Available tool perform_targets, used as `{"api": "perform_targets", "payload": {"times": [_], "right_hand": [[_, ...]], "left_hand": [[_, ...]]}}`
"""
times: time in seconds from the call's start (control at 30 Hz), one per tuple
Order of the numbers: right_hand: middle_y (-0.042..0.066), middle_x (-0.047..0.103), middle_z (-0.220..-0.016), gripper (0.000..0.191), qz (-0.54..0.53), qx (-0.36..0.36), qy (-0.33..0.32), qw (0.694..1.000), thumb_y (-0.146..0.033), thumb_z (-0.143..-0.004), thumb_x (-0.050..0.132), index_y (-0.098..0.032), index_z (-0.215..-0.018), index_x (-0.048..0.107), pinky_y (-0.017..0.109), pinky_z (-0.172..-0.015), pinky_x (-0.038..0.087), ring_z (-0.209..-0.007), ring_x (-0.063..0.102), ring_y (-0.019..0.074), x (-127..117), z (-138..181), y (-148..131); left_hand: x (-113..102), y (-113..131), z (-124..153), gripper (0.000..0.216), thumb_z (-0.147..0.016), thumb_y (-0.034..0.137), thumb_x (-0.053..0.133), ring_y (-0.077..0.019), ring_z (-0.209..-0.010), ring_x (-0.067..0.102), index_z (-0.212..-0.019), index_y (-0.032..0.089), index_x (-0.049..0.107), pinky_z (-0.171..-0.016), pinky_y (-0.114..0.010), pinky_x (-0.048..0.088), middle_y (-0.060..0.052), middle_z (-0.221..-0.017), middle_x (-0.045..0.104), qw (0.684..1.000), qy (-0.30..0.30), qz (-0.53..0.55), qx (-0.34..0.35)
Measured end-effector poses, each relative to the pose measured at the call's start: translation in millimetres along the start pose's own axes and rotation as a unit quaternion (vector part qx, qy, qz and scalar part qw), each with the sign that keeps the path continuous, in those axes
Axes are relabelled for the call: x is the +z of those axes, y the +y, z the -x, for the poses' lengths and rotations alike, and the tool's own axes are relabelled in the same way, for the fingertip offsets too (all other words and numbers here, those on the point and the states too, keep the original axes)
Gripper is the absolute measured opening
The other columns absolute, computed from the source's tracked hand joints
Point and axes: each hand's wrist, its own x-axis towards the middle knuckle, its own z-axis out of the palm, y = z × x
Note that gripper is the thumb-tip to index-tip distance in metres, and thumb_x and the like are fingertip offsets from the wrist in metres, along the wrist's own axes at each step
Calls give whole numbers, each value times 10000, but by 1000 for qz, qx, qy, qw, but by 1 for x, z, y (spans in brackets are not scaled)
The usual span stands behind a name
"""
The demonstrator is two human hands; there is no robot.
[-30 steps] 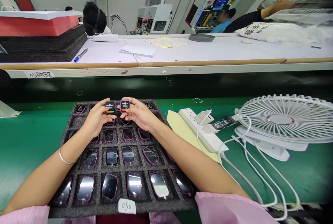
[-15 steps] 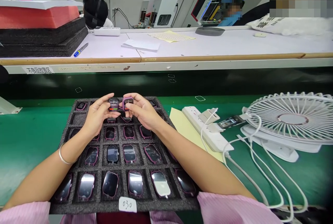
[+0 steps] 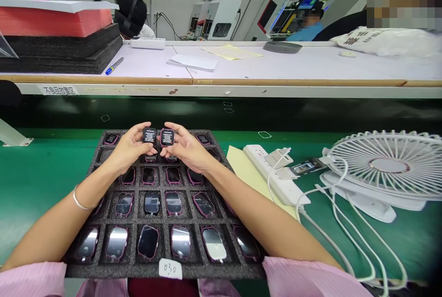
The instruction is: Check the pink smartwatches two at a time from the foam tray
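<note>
My left hand [image 3: 133, 147] grips a black smartwatch [image 3: 149, 135] by its edges, thumb below the lit screen. Beside it, my right hand [image 3: 186, 147] holds a purple-rimmed smartwatch [image 3: 167, 137], its screen also lit with small lines of white text. The two watches are side by side, over the far rows of a black foam tray [image 3: 134, 267]. In the tray's compartments lie several more watches, mostly purple-rimmed with dark screens, such as a watch [image 3: 180, 241] in the front row. A white label [image 3: 170, 269] reading 030 is on the tray's front edge.
Right of the tray are yellow paper [image 3: 238, 161], a white power strip [image 3: 272, 175], loose white cables and a white fan [image 3: 386, 165]. A raised shelf [image 3: 293, 69] runs behind, bearing foam sheets [image 3: 62, 48], a pen [image 3: 114, 66] and papers. People are beyond it.
Both watch screens have changed from a display with coloured buttons to lines of white text. My thumbs have moved down off the screens. The camera view has shifted slightly.
</note>
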Motion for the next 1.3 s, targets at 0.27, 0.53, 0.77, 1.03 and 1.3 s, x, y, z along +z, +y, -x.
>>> {"api": "perform_targets", "payload": {"times": [0.27,0.53,0.77,1.03,1.3], "right_hand": [[98,620,-1077,443,437,-19,-84,895,-245,-770,711,-176,-1187,580,482,-901,497,-1011,638,269,29,-20,21],[192,420,-1504,524,659,-34,-80,747,-442,-829,708,-186,-1282,660,544,-1047,311,-1379,351,384,77,-52,34],[129,587,-1372,385,714,-4,-25,700,-468,-988,490,-256,-1252,675,483,-995,341,-1266,498,315,37,-43,-7],[194,665,-1063,250,743,71,11,666,-391,-886,654,-149,-849,708,505,-903,364,-1067,586,369,-2,-4,-2],[49,668,-861,103,604,24,67,794,-264,-911,511,-203,-993,506,324,-680,433,-748,638,217,0,-1,-1]], "left_hand": [[-111,-7,29,617,-656,399,814,-229,-822,624,-1217,186,670,-763,-339,508,-47,-870,696,948,40,-315,6],[-144,-32,33,667,-813,527,598,-352,-1145,500,-1386,187,562,-1031,-502,359,-149,-1193,616,825,-7,-564,35],[-87,-7,10,517,-855,451,597,-354,-1131,491,-1297,190,646,-1017,-479,356,-159,-1184,601,772,-24,-630,78],[6,-37,-21,230,-733,352,762,-429,-1125,539,-799,135,730,-978,-531,355,-218,-1030,674,814,7,-577,73],[-6,-10,-14,180,-833,372,646,-209,-732,643,-892,203,625,-691,-328,478,-46,-794,688,920,-15,-386,71]]}}
